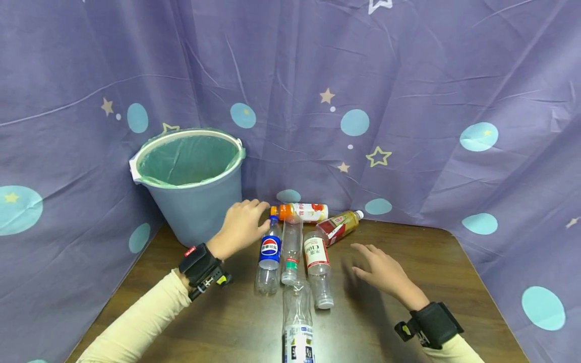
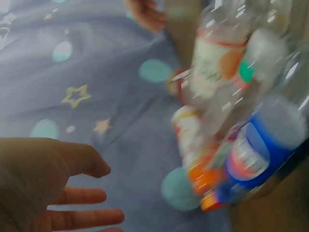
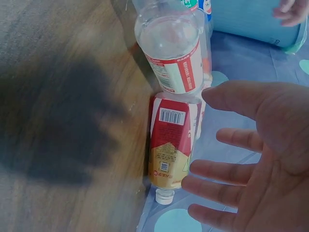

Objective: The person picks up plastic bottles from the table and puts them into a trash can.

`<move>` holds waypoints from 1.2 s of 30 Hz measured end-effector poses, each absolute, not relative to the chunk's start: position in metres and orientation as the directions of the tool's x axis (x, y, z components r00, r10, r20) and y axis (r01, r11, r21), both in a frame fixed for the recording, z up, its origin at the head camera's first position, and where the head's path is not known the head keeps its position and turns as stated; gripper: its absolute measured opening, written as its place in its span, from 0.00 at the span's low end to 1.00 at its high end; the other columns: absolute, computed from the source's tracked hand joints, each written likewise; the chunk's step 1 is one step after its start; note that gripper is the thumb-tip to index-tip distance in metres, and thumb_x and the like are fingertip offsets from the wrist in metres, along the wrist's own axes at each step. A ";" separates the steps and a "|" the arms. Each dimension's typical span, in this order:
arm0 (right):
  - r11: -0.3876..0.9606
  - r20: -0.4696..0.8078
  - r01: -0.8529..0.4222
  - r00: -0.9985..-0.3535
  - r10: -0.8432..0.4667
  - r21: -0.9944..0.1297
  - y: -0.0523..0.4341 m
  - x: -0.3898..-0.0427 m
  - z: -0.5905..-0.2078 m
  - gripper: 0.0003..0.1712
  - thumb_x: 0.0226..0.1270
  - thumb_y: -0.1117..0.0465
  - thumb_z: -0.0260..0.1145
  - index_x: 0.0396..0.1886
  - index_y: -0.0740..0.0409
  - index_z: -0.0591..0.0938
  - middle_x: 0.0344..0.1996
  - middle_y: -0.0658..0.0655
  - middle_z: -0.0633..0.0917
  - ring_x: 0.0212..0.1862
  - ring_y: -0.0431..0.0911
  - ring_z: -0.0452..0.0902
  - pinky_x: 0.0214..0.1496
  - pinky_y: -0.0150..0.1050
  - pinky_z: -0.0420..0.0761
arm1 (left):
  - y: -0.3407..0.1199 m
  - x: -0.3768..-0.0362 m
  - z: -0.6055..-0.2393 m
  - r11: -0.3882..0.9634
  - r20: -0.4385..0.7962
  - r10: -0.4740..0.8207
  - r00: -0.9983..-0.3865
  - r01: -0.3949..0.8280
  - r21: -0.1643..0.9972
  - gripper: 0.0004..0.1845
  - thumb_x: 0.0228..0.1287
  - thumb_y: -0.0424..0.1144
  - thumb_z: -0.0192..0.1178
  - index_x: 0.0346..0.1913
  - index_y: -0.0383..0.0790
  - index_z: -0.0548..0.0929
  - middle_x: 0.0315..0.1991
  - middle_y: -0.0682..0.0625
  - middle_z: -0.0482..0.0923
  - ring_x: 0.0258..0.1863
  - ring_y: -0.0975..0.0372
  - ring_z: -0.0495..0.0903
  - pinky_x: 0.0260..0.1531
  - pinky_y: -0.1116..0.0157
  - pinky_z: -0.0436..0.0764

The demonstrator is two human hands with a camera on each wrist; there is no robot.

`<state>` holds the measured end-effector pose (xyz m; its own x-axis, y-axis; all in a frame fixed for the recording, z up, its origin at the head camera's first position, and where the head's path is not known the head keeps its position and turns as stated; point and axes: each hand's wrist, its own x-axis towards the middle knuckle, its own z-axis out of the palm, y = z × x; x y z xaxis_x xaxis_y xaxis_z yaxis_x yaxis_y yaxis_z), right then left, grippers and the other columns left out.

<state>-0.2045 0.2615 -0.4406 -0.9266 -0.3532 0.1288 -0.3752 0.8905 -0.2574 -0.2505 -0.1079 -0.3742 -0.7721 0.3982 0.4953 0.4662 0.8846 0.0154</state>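
1. While my left hand (image 1: 240, 224) hovers open near the far edge of the worktop (image 1: 408, 302), fingers relaxed and holding nothing, I judge this to be the reach stage: no bottle has been picked up yet.
2. Its fingertips sit just beside the cap of the blue-labelled bottle (image 1: 269, 254) and the orange bottle (image 1: 299, 212), which lies along the far edge against the curtain (image 1: 408, 126).
3. My right hand (image 1: 383, 272) is spread open above the wood, empty, just right of the red-and-white labelled bottle (image 1: 317, 267) and near the tea bottle (image 1: 339, 227).
4. Next, I reckon, comes closing the left fingers round the blue-labelled bottle's neck; the lined bucket (image 1: 192, 184) stands at the far left corner, close by.
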 end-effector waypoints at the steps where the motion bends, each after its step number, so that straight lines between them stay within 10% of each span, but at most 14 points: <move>1: 0.891 0.125 -0.373 -0.927 -0.352 -0.257 0.262 -0.204 -0.441 0.36 0.63 0.54 0.73 0.70 0.56 0.74 0.60 0.68 0.81 0.59 0.66 0.80 0.50 0.63 0.82 | -0.106 -0.249 -0.382 0.886 0.480 0.399 -0.781 0.463 0.016 0.19 0.60 0.45 0.70 0.50 0.38 0.86 0.40 0.45 0.87 0.38 0.50 0.85 0.36 0.53 0.83; 17: 0.894 0.117 -0.357 -0.934 -0.338 -0.272 0.267 -0.196 -0.449 0.36 0.63 0.53 0.73 0.70 0.56 0.74 0.57 0.67 0.82 0.56 0.64 0.82 0.47 0.60 0.84 | -0.082 -0.248 -0.458 0.953 0.151 0.226 -0.962 0.250 0.170 0.27 0.59 0.53 0.69 0.49 0.32 0.84 0.38 0.42 0.85 0.37 0.48 0.86 0.33 0.52 0.85; 36: 0.898 0.063 -0.310 -0.950 -0.306 -0.313 0.270 -0.190 -0.456 0.36 0.65 0.53 0.73 0.71 0.54 0.73 0.60 0.68 0.81 0.59 0.65 0.80 0.48 0.62 0.83 | -0.083 -0.267 -0.481 0.979 0.102 0.104 -0.989 0.120 0.167 0.32 0.51 0.50 0.75 0.50 0.28 0.80 0.39 0.38 0.83 0.38 0.46 0.86 0.34 0.51 0.85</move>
<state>-0.1905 0.2698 -0.4557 -0.9501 -0.3057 0.0630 -0.3096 0.8979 -0.3129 -0.2672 -0.0830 -0.4811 -0.9894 0.1038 0.1018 0.1198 0.9787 0.1667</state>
